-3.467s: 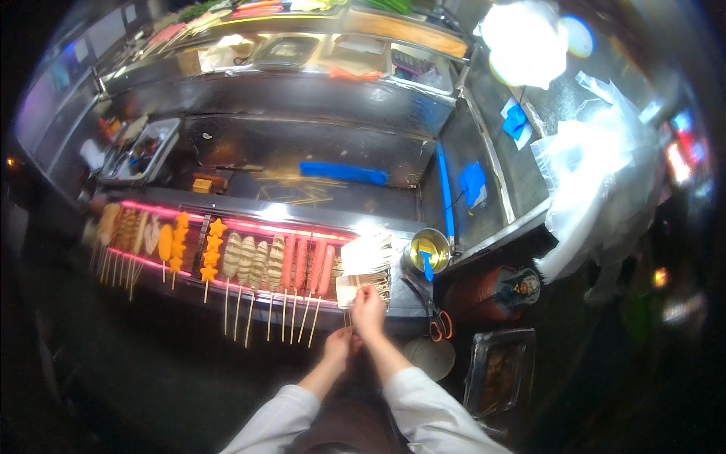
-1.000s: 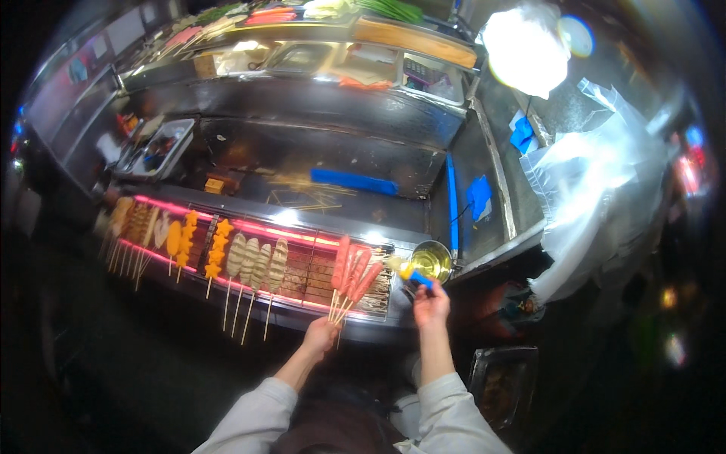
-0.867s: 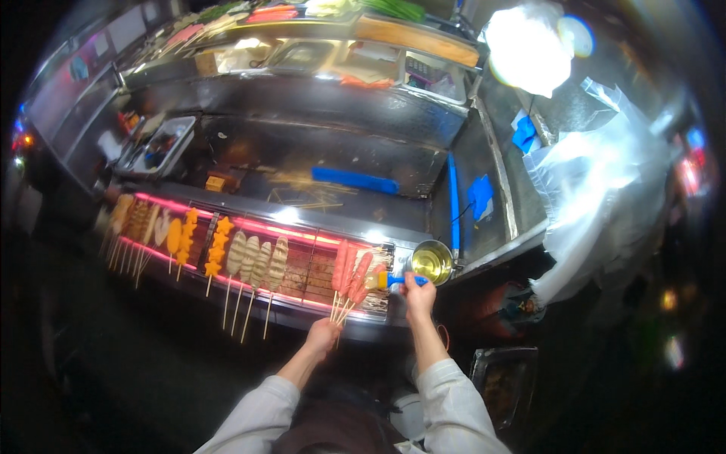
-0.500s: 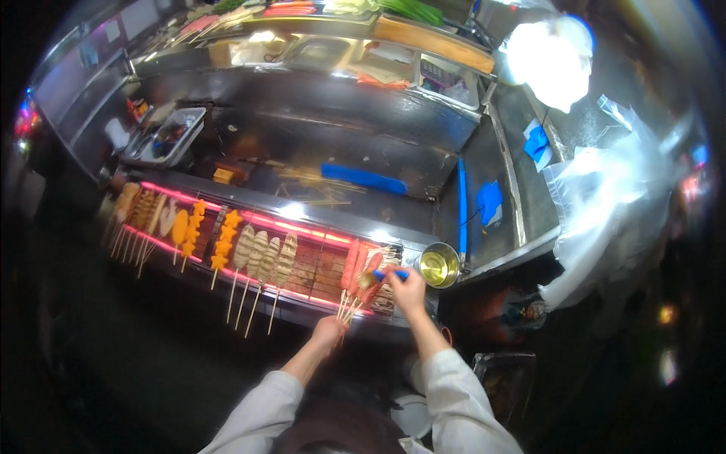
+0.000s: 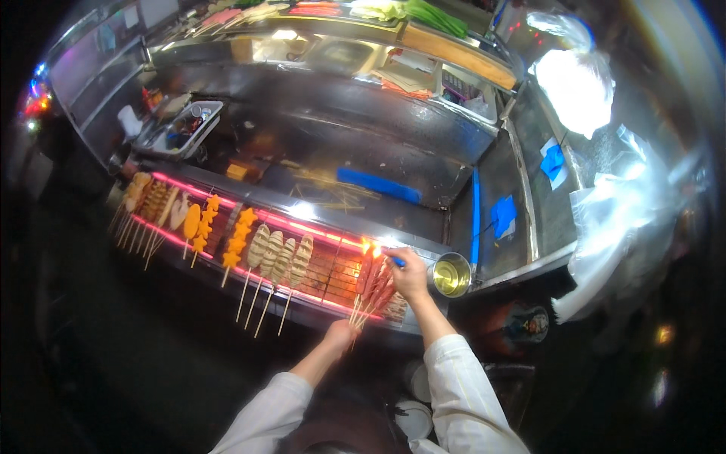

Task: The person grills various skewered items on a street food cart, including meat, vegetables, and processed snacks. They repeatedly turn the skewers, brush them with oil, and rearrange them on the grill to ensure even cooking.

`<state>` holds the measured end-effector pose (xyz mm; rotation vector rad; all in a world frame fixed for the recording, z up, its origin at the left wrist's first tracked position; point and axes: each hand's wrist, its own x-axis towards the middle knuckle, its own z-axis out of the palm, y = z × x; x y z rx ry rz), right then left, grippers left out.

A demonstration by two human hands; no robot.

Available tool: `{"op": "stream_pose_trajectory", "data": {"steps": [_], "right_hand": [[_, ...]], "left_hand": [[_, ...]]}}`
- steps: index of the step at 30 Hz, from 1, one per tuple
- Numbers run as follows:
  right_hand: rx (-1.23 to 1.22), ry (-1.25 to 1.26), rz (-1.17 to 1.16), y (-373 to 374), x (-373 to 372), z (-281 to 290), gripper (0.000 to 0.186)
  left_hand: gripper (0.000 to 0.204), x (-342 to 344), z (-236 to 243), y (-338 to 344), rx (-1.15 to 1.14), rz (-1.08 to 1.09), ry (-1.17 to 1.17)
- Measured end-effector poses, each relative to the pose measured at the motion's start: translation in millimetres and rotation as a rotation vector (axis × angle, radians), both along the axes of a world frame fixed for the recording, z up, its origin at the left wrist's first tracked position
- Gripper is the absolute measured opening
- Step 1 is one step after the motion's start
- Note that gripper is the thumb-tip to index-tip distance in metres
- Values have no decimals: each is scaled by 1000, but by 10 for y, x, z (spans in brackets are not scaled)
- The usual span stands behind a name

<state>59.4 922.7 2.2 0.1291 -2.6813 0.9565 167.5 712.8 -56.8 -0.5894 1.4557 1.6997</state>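
Left hand [image 5: 342,335] clutches sausage skewers [image 5: 365,280] mid-frame, right hand [image 5: 411,277] a blue-handled brush [image 5: 398,262]; lower right, red cylinder [image 5: 517,325] bears blurred markings.

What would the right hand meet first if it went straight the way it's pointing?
The right hand would likely meet the small flame near the sausages first, though depth is unclear.
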Motion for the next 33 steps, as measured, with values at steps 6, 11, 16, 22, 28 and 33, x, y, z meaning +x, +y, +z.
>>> {"op": "stream_pose_trajectory", "data": {"steps": [6, 11, 16, 22, 28, 33], "right_hand": [[-25, -36, 219, -182, 533, -139, 22], [-305, 283, -516, 497, 704, 667, 9], [-89, 141, -818, 1309, 832, -203, 15], [-1420, 348, -944, 1058, 897, -222, 18], [-1188, -1, -832, 1115, 856, -1245, 13], [-287, 158, -302, 0, 612, 323, 12]], "left_hand": [[9, 10, -495, -45, 351, 112, -78], [12, -6, 59, -305, 390, -28, 136], [8, -123, 557, -329, -751, -259, 1351], [17, 4, 375, -183, -1500, -746, 1400], [28, 3, 247, 300, -1419, -792, 1467], [31, 135, 120, -96, -1558, -846, 1343]]}}
